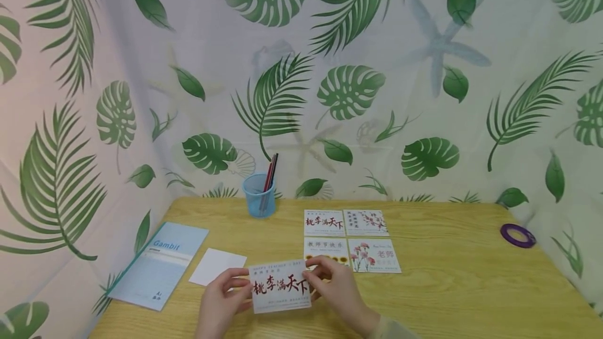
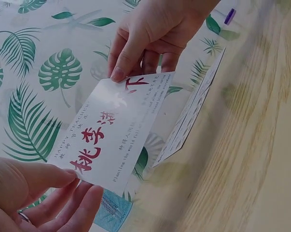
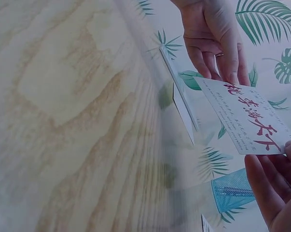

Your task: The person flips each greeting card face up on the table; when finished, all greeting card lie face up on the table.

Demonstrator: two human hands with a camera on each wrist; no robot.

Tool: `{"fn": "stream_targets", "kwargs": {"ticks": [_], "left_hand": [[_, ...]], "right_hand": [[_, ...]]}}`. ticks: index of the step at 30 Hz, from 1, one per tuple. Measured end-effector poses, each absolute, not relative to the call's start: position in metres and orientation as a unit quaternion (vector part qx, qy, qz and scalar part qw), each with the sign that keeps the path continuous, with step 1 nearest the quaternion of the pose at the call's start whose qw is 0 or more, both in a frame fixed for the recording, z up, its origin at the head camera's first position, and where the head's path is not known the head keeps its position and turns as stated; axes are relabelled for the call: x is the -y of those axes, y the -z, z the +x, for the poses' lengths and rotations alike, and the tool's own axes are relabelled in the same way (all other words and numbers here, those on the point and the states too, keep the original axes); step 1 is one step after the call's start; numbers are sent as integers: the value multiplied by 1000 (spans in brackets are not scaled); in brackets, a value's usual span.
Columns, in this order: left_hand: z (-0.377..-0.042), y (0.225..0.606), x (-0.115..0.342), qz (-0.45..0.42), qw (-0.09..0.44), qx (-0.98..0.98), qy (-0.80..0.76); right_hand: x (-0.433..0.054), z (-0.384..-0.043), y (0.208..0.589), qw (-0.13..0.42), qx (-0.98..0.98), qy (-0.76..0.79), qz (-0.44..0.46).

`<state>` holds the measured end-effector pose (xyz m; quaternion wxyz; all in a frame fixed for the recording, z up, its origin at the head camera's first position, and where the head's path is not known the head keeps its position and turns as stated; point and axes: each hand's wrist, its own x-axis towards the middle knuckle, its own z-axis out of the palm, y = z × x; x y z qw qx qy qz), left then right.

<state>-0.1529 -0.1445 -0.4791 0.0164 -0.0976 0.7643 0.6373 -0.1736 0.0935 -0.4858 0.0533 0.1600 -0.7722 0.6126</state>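
Observation:
A white greeting card (image 1: 281,286) with large red brush-written characters is held up above the near part of the table. My left hand (image 1: 223,297) pinches its left edge between thumb and fingers. At the opposite edge, near the upper right corner, my right hand (image 1: 340,287) grips the same card, thumb on the printed face. Both wrist views show the card's printed side (image 2: 106,130) (image 3: 246,118) with a thumb at each end. Just behind it on the table lie printed cards in two rows, among them a matching red-lettered card (image 1: 324,223) and a pink-flower card (image 1: 374,255).
A blank white card (image 1: 218,267) lies left of the hands, beside a pale blue Gambit booklet (image 1: 160,266). A blue mesh pen cup (image 1: 259,196) with pencils stands at the back edge. A purple tape roll (image 1: 517,235) sits far right. Leaf-patterned cloth surrounds the wooden table (image 1: 452,297).

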Motion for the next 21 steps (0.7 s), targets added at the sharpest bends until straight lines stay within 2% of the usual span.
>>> {"fn": "stream_targets", "kwargs": {"ticks": [7, 12, 21], "left_hand": [[-158, 476, 139, -69, 13, -770, -634], [-160, 475, 132, -40, 10, -791, -611], [-156, 477, 120, 29, 46, -800, -597]], "right_hand": [[-98, -175, 483, 79, 795, -588, 131], [-105, -173, 480, 75, 806, -577, 108], [-126, -171, 481, 74, 811, -575, 80]]}}
